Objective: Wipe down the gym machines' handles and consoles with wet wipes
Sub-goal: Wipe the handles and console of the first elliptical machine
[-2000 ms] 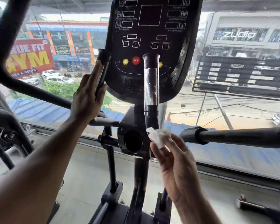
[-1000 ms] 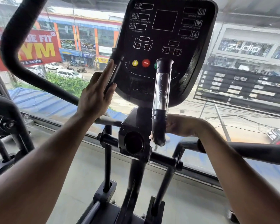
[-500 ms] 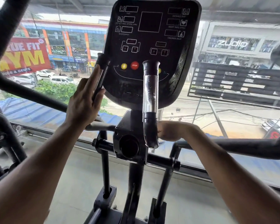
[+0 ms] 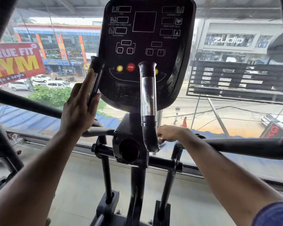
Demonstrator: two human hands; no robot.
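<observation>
Below the console [image 4: 144, 51], our left hand [image 4: 79, 110] lies flat with straight fingers against the left handle [image 4: 95, 79]. Our right hand [image 4: 168, 133] curls behind the right handle's [image 4: 148, 103] lower bend — fingers closed on a wet wipe [image 4: 162, 143], barely visible there.

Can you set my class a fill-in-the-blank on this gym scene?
1. The left hand rests on the ___ handle.
2. The red button on the console reads ___.
3. The right hand is at the ___ end of the right handle.

Missing words: left; STOP; lower
</observation>
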